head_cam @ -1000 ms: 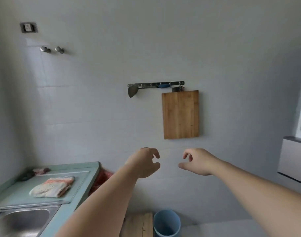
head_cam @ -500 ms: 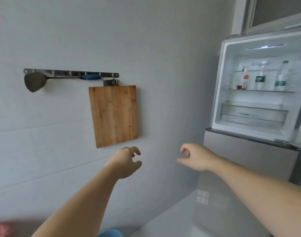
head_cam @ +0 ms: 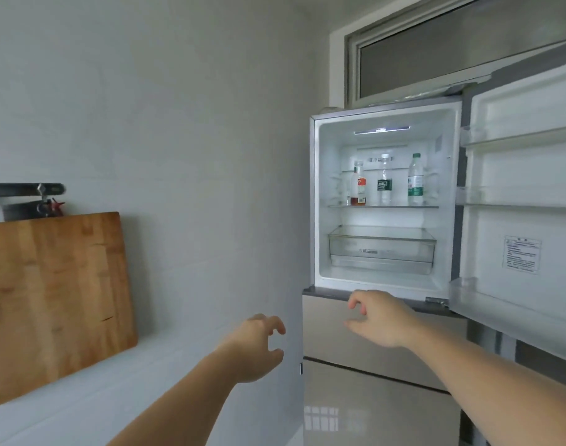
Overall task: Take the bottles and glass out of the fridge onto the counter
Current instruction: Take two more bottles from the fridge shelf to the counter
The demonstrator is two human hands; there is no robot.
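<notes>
The fridge (head_cam: pixel 317 201) stands at the right with its upper compartment open and lit. On its glass shelf stand three bottles: one with a red label (head_cam: pixel 359 185) at the left, a clear one with a dark label (head_cam: pixel 384 181) in the middle, and one with a green cap and label (head_cam: pixel 415 180) at the right. A small glass may sit beside the red-label bottle; it is too faint to tell. My left hand (head_cam: pixel 259 346) is held out below and left of the fridge, fingers apart, holding nothing. My right hand (head_cam: pixel 378 317) hovers before the fridge's lower front, fingers apart and holding nothing.
The fridge door (head_cam: pixel 523 220) swings out at the right, with door bins. A clear drawer (head_cam: pixel 381 249) sits under the shelf. A wooden cutting board (head_cam: pixel 53 294) hangs on the white tiled wall at the left, under a hook rail (head_cam: pixel 24 189). A window (head_cam: pixel 452 43) is above the fridge.
The view has swung right from the sink and counter to the open fridge, which now looks closer. Both hands stay out in front, holding nothing.
</notes>
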